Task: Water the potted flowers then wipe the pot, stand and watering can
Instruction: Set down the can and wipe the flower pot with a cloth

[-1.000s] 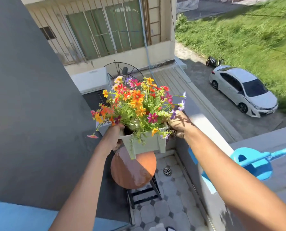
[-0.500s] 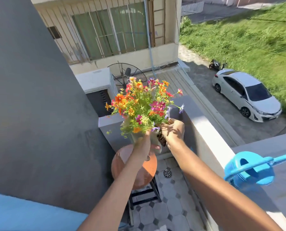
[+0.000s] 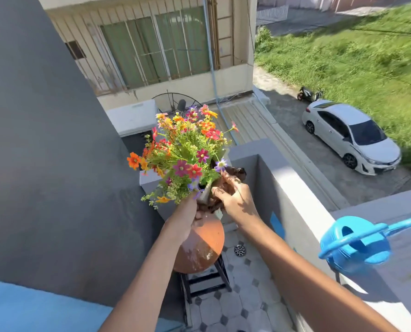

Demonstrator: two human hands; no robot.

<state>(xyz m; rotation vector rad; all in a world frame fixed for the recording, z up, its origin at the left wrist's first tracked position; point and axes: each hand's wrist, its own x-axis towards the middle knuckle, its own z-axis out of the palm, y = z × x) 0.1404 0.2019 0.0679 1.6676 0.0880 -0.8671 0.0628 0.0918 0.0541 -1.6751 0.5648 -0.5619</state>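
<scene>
Flower pot up in the air, both hands on it, tilted over the stand!

The pot (image 3: 205, 194) of bright flowers (image 3: 185, 152) is held aloft and tipped to the left, just above the round terracotta-coloured stand (image 3: 204, 245), whose top glistens wet. The left hand (image 3: 187, 212) has its grip curled under the pot's near side; the right hand (image 3: 235, 200) presses a dark brown cloth (image 3: 233, 174) against the pot's right wall, fingers wrapped on it. Blooms hide most of the pot. Right alongside rises the grey balcony parapet (image 3: 295, 200), and on its ledge, well apart from the pot, sits the blue watering can (image 3: 358, 245). Grey wall (image 3: 44, 164) hems in the left; tiled floor (image 3: 243, 305) with a drain (image 3: 239, 250) below. Down in the street, a white car (image 3: 353, 135).
</scene>
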